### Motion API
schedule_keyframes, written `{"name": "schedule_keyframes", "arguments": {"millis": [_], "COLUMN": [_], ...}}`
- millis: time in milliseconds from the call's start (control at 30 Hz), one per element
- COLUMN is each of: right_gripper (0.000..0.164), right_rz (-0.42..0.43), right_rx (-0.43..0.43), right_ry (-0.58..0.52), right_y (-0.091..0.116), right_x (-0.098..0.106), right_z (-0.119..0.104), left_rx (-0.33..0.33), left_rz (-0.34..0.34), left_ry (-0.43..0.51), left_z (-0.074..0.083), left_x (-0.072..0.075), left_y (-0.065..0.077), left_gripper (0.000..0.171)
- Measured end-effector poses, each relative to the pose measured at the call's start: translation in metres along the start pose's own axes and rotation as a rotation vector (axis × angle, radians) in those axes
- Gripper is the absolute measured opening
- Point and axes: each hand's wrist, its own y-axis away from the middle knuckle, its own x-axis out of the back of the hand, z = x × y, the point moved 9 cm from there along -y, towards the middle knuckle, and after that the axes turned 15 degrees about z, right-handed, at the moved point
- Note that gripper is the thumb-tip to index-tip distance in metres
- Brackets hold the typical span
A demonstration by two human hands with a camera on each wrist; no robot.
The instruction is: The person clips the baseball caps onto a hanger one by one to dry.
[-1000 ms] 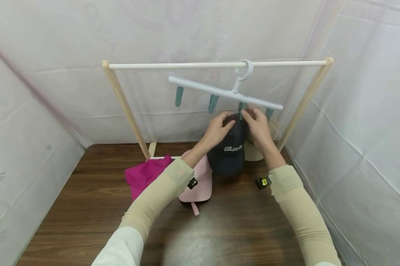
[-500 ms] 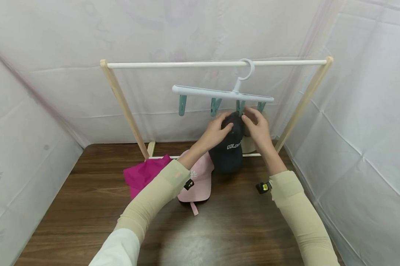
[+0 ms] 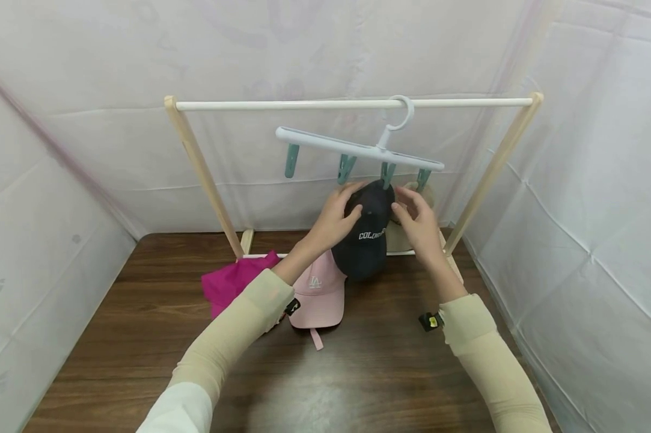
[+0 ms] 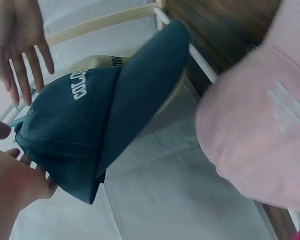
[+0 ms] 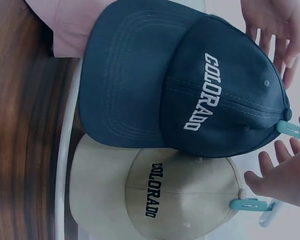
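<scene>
A navy cap point(image 3: 362, 240) lettered COLORADO hangs by its top button from a teal clip point(image 5: 292, 130) on the white hanger point(image 3: 352, 147). My left hand point(image 3: 333, 218) is at the cap's left side, its fingers reaching behind the crown and its thumb off the fabric. Near the crown's right side is my right hand point(image 3: 419, 222), fingers loosely spread and holding nothing. A beige COLORADO cap point(image 5: 182, 192) hangs beside the navy one from the end clip point(image 5: 249, 204); in the head view it is partly hidden behind my right hand.
The hanger's hook loops over the rack's white top rail point(image 3: 282, 105), and the hanger tilts down to the right. Two teal clips point(image 3: 291, 160) on its left hold nothing. A pink cap point(image 3: 320, 300) and a magenta fabric item point(image 3: 230, 282) lie on the wooden table point(image 3: 141, 337).
The hanger has swung, its left end dipping and rising again. Both hands have drawn slightly apart, my right fingers leaving the clip area. The navy cap has shifted a little left.
</scene>
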Motion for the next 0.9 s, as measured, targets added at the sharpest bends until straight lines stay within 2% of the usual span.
{"name": "schedule_keyframes", "arguments": {"millis": [167, 300, 367, 567, 900], "right_gripper": [0.042, 0.04, 0.04, 0.041, 0.04], "right_rz": [-0.02, -0.018, -0.021, -0.053, -0.12], "right_rx": [0.041, 0.065, 0.064, 0.038, 0.048], "right_ry": [0.008, 0.017, 0.027, 0.046, 0.057], "right_y": [0.012, 0.017, 0.02, 0.026, 0.042], "right_x": [-0.004, -0.006, -0.007, -0.01, -0.02], "right_z": [-0.015, -0.018, -0.018, -0.012, -0.011], "left_rx": [-0.057, -0.116, -0.122, -0.088, -0.098], "left_rz": [-0.004, 0.012, 0.02, 0.009, -0.032], "left_ry": [-0.123, -0.164, -0.168, -0.186, -0.282], "left_z": [-0.002, -0.003, -0.005, -0.019, -0.038], "left_x": [0.008, 0.015, 0.02, 0.03, 0.042], "left_y": [0.012, 0.019, 0.024, 0.043, 0.069], "left_gripper": [0.049, 0.048, 0.048, 0.048, 0.048]}}
